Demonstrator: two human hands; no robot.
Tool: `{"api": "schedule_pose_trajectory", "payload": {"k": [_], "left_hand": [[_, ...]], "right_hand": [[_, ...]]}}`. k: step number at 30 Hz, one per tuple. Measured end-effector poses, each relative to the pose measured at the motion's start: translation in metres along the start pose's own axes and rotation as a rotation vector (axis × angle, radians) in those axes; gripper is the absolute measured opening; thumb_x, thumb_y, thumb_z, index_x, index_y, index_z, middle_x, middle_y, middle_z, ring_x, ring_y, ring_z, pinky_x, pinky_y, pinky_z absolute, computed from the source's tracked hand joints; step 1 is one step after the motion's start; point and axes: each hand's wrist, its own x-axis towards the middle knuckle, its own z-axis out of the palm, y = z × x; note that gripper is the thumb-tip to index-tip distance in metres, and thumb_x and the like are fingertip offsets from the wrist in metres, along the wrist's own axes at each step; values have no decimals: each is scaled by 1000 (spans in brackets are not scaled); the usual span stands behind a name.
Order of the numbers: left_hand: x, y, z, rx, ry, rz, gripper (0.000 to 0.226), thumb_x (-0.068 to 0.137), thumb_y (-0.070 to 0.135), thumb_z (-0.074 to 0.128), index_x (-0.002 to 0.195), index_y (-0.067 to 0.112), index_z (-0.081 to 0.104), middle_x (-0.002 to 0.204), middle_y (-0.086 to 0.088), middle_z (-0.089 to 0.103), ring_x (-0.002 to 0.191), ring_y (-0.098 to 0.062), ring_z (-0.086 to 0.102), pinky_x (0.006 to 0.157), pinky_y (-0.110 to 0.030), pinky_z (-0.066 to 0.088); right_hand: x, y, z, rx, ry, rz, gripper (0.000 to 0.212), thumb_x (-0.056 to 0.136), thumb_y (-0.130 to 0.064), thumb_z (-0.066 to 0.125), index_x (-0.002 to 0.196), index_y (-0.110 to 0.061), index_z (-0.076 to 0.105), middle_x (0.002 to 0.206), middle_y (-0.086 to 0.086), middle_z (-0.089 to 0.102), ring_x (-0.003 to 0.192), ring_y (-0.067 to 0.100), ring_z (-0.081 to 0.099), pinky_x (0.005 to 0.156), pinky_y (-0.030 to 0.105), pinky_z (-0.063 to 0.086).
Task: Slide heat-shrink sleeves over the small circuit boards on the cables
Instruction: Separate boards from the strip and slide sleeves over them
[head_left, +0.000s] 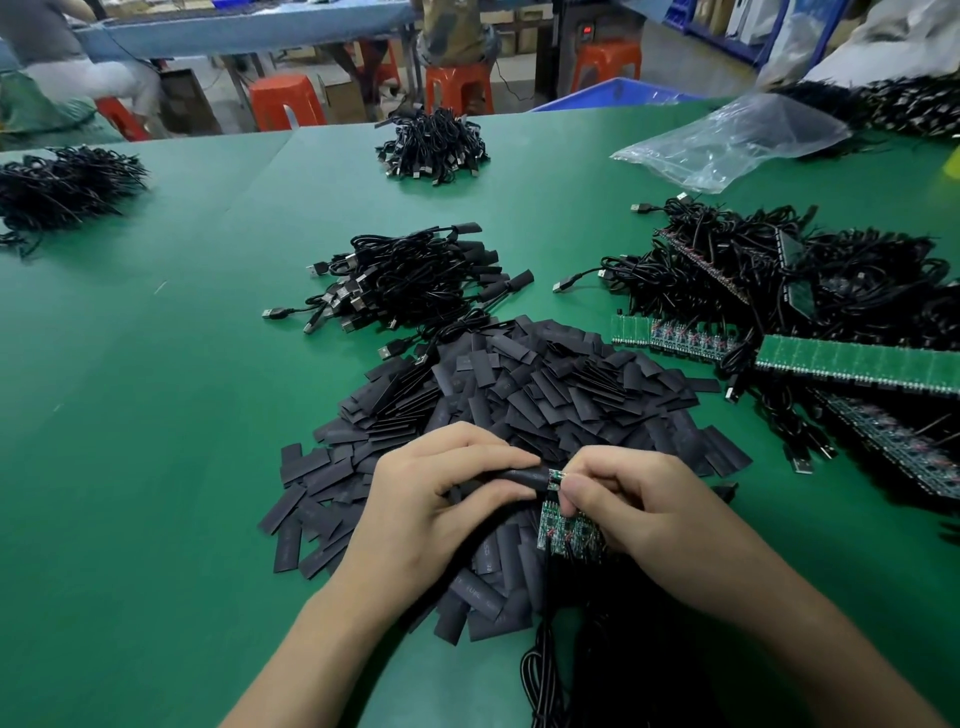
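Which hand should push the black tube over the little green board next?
Probably the left hand. It grips the black sleeve, whose end meets the small board. The right hand pinches the strip of boards, holding it steady.

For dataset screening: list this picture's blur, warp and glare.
Head view: wide-angle warp bows the green table; left hand on the heat-shrink sleeve and right hand on the circuit board are sharp; board strips at the right edge smear; orange stools are soft; clear plastic bag shows mild glare.
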Motion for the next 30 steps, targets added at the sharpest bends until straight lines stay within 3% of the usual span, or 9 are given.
{"api": "schedule_pose_trajectory", "payload": {"k": [9,16,22,30], "left_hand": [[-2,2,2,2,-5,12,17,87,19,80,104,16,80,101,9,71,95,-9,69,84,-18,50],[0,3,4,55,-35,62,18,88,18,79,106,14,79,100,7,70,93,-3,65,83,-14,46],[0,2,2,-6,40,0,18,87,21,80,104,18,80,100,11,71,94,-10,69,83,-19,50],[-1,4,4,28,60,25,18,86,19,79,104,16,81,98,8,70,93,-9,68,82,-20,50]], "right_hand": [[0,-5,1,-42,10,-7,30,100,-21,58,71,-22,60,55,-10,40,51,4,32,51,19,29],[1,-3,6,-36,19,-17,26,100,-25,60,74,-23,66,55,-10,42,51,4,34,51,20,29],[1,-6,7,60,116,-40,18,97,-21,64,81,-20,71,57,-13,47,53,2,40,53,14,33],[1,-6,8,89,87,-17,20,98,-18,62,79,-17,69,57,-10,42,53,3,36,53,18,29]]}}
